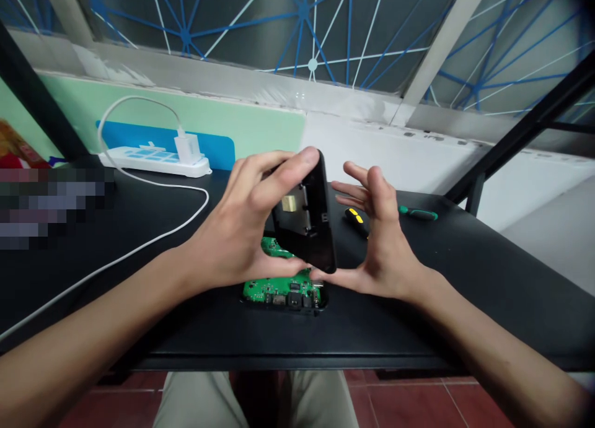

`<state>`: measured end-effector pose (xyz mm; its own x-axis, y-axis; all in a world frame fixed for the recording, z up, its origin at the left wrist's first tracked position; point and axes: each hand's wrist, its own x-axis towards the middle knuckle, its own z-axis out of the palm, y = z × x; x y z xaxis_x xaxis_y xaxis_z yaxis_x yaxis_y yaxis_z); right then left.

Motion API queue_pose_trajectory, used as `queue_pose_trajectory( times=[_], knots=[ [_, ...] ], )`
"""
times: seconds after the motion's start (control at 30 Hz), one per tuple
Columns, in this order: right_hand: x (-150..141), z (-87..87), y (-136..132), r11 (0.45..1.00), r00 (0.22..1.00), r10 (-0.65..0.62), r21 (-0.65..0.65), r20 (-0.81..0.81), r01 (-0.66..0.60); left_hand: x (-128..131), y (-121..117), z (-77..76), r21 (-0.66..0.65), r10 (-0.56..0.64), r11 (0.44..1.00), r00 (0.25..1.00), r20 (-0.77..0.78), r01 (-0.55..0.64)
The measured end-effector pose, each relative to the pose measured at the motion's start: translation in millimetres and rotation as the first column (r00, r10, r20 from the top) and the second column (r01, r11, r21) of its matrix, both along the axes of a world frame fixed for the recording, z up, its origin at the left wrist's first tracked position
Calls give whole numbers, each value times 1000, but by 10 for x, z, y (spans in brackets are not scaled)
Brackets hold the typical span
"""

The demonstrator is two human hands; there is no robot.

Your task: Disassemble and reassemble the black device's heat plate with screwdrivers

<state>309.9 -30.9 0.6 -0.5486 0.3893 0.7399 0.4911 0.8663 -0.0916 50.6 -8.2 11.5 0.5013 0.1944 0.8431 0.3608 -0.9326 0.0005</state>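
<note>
My left hand (246, 223) grips a black plastic cover (320, 230), fingers over its top edge and thumb at its lower edge. The cover is tilted up, and a metal plate with a small yellowish block shows on its inner side. Below it, a green circuit board (274, 287) lies in a black case on the table, partly hidden by the cover and my left hand. My right hand (385, 242) is beside the cover with its fingers spread. Its thumb tip is at the cover's lower corner; whether it touches I cannot tell.
Behind my right hand lie a black-and-yellow tool (356, 216) and a green-handled tool (418, 214). A white power strip (153, 161) with a plugged-in charger (188, 148) stands at the back left. Its white cable (153, 236) runs across the black table (195, 335).
</note>
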Motion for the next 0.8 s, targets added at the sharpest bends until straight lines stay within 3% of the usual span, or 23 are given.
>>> queue_pose_trajectory(
  times=[0.23,0.53,0.8],
  knots=[
    [-34,-25,-17,989,1000,23,-145,9,-21,-5,-23,-61,-150,-172,974,985,-3,169],
    [-127,-82,-12,977,992,111,-191,52,-99,25,10,-147,-133,-299,940,947,116,313],
    [-101,-83,-20,976,995,84,-207,61,-70,-10,-29,-132,-166,-245,952,965,89,257]
  ],
)
